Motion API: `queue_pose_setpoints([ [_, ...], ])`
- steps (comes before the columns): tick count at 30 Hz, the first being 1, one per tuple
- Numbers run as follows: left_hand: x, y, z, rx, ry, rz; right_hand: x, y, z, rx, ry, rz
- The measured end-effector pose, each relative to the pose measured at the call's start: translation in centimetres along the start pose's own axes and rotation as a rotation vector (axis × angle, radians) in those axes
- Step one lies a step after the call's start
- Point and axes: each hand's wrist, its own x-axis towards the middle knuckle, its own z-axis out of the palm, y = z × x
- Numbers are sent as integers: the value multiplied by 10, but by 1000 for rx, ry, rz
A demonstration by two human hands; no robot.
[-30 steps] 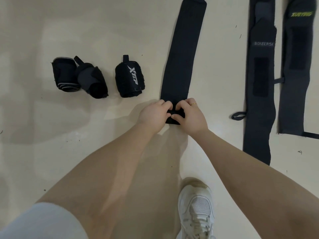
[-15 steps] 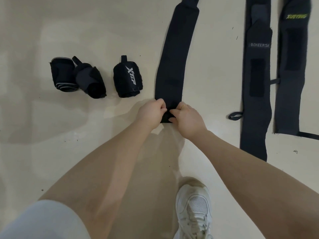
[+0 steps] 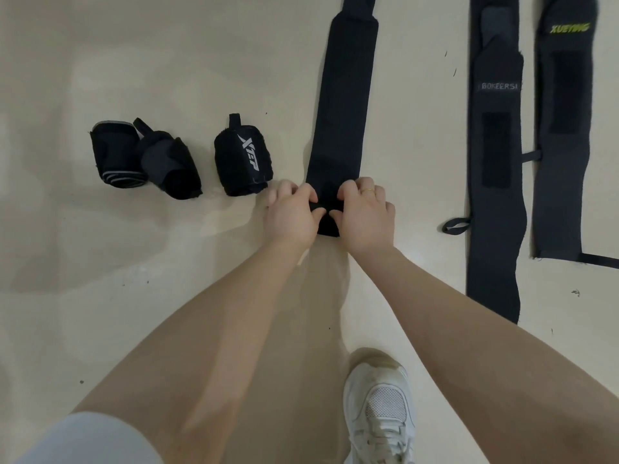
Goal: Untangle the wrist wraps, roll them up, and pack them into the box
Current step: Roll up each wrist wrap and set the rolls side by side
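On the pale floor (image 3: 100, 296), my left hand (image 3: 291, 216) and right hand (image 3: 365, 217) pinching the rolled near end of a flat black wrap (image 3: 345, 105), three rolled wraps (image 3: 243, 155) to its left, two flat wraps (image 3: 495, 195) well apart on the right.

Soft, even indoor light falls on the pale floor (image 3: 167, 296), which carries broad, dim reflections and a hazy grey shadow band on the left. A faint shadow lies beneath the forearms and beside the white shoe (image 3: 380, 410). There is no harsh glare. The wide-angle lens bows the straight wrist wraps near the right edge. The centre is fairly sharp; the "BOKEERSI" lettering (image 3: 499, 86) and the yellow "XUEYING" lettering (image 3: 569, 28) look slightly smeared. The near forearms and the light sleeve (image 3: 83, 443) are soft.
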Motion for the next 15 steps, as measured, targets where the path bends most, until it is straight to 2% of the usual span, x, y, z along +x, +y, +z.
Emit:
queue_pose_setpoints([
  [3,6,1,-4,13,-5,-21,-1,2,7,-18,48,-186],
  [6,11,7,-5,-62,-18,-82,-5,10,6,40,-3,-246],
  [10,19,16,-12,-73,-62,-147,-12,18,6,-107,-17,-293],
  [12,20,15,-13,-6,-70,-94,-6,17,2,-74,-48,-271],
  [15,17,10,-11,137,-57,120,6,17,-5,5,-106,-208],
])
